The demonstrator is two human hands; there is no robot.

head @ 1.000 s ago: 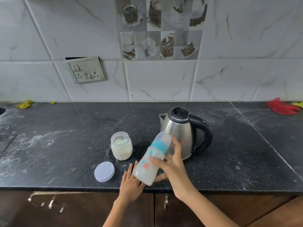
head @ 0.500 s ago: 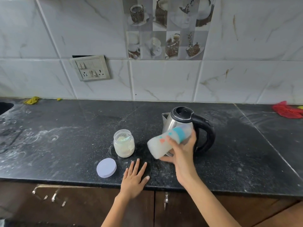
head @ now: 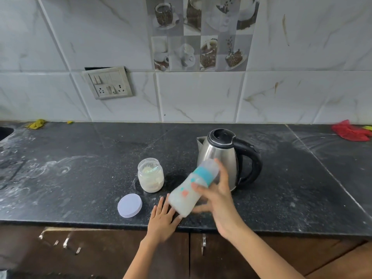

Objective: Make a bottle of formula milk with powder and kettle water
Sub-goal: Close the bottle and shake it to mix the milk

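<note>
My right hand [head: 218,200] grips a baby bottle [head: 190,191] with a teal collar and clear cap, tilted with its cap up to the right and its base down to the left; it holds cloudy white milk and is motion-blurred. My left hand [head: 162,220] rests flat on the black counter [head: 80,178] near the front edge, fingers straight, just under the bottle's base. An open glass jar of formula powder [head: 151,178] stands left of the bottle. Its pale round lid [head: 129,205] lies flat in front of it. The steel kettle [head: 219,158] with black handle stands behind my right hand.
White powder smears streak the counter on the left. A sink edge [head: 4,131] shows at far left, yellow scraps [head: 37,123] and a red cloth [head: 350,132] lie by the tiled wall. A switch plate [head: 108,83] is on the wall. Cabinet doors [head: 100,252] lie below the counter.
The bottle has swung from near-horizontal by the kettle back down, base toward my left hand, as one second ago. My left hand has stayed flat on the counter.
</note>
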